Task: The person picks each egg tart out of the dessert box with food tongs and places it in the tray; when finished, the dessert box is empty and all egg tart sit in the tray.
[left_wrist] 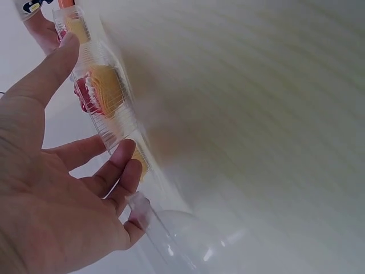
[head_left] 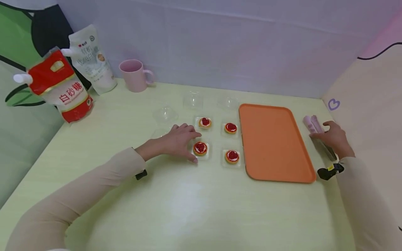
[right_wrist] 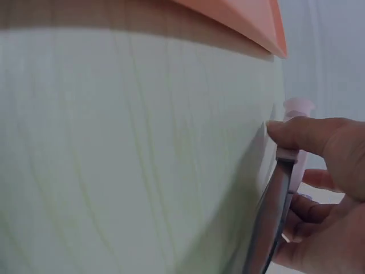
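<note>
In the head view my left hand (head_left: 177,142) spans a clear plastic base (head_left: 207,154) with a small red-topped tart (head_left: 200,148) on it. Thumb and fingertips sit at opposite edges of that base, as the left wrist view also shows around the tart (left_wrist: 104,91). Far right, my right hand (head_left: 336,139) is around the pink handles (head_left: 309,122) of slim utensils with greyish metal ends. In the right wrist view the thumb lies over a pink handle (right_wrist: 299,107), fingers on its other side, above a metal blade (right_wrist: 271,220). The utensils' exact kind is hard to tell.
Three more tarts on clear bases, such as this tart (head_left: 232,157), stand nearby. An orange tray (head_left: 276,146) lies between them and the utensils. Several clear dome lids (head_left: 165,114), a pink mug (head_left: 133,76), a red sugar pouch (head_left: 64,87) and a white pouch (head_left: 94,62) stand behind.
</note>
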Motion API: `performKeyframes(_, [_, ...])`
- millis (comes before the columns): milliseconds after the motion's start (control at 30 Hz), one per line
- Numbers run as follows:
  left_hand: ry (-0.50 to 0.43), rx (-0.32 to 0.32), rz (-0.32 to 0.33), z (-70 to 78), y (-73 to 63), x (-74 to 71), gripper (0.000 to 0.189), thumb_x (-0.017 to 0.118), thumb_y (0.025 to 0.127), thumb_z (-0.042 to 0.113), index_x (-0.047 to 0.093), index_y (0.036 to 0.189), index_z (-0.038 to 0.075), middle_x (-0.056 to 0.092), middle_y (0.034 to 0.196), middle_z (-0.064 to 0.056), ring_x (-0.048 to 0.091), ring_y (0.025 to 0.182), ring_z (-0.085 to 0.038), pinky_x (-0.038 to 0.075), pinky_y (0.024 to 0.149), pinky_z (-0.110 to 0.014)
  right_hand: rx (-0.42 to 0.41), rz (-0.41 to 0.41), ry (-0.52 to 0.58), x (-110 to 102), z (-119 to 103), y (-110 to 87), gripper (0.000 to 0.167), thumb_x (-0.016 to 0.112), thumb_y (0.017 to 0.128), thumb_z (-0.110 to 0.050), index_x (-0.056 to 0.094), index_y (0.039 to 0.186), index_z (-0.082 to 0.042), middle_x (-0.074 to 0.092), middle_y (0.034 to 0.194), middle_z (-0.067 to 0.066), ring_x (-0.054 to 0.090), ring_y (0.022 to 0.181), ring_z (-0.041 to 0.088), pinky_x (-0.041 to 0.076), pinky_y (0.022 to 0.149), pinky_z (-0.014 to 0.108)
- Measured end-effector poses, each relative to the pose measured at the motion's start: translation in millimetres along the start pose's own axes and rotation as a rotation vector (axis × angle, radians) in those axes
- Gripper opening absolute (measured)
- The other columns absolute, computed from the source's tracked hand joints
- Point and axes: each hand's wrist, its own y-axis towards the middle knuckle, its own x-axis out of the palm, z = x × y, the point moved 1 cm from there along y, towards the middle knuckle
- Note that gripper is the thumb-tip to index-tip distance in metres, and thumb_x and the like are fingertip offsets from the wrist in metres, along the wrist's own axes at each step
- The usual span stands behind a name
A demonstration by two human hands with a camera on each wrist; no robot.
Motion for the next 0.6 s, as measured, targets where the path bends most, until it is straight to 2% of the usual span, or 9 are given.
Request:
performKeyframes(133, [-0.005, -0.001, 0.006, -0.4, -0.4, 0.5, 0.091, 0.085, 0.071, 0.057, 0.053, 0.143, 0.011, 0.055, 0.131, -0.008, 0.045, 0.122, -0.027, 0.034, 0.098, -0.047, -0.059, 0.068, -0.002, -3, -13, -1.3, 0.074, 0.064, 0.095, -0.035, 0.035, 0.136, 0.018, 0.048, 0.123, 0.045, 0.053, 0.105, 0.055, 0.052, 0.069, 0.044])
performKeyframes(233, [-0.006, -0.005, 0.009, 0.0, -0.9, 0.2, 0.092, 0.085, 0.070, 0.057, 0.053, 0.144, 0.011, 0.055, 0.130, -0.008, 0.045, 0.121, -0.027, 0.034, 0.098, -0.047, -0.126, 0.092, -0.001, -10, -30, -3.8, 0.072, 0.065, 0.094, -0.037, 0.039, 0.135, 0.017, 0.052, 0.121, 0.044, 0.056, 0.103, 0.055, 0.053, 0.065, 0.042])
performKeyframes(400, [-0.004, -0.001, 0.014, 0.5, -1.7, 0.1, 0.091, 0.085, 0.071, 0.057, 0.053, 0.143, 0.011, 0.055, 0.130, -0.009, 0.046, 0.120, -0.027, 0.035, 0.098, -0.048, -0.228, 0.034, -0.040, -18, -67, -10.1, 0.071, 0.068, 0.093, -0.037, 0.039, 0.136, 0.012, 0.055, 0.119, 0.042, 0.058, 0.099, 0.051, 0.056, 0.066, 0.047])
performKeyframes(600, [-0.008, -0.012, 0.005, 1.8, -0.7, 0.1, 0.091, 0.085, 0.071, 0.056, 0.054, 0.143, 0.011, 0.055, 0.130, -0.008, 0.045, 0.121, -0.026, 0.034, 0.098, -0.048, -0.395, -0.052, -0.038, -14, -119, -26.9, 0.060, 0.073, 0.091, -0.029, 0.046, 0.136, -0.002, 0.065, 0.100, 0.027, 0.060, 0.079, 0.031, 0.048, 0.059, 0.033])
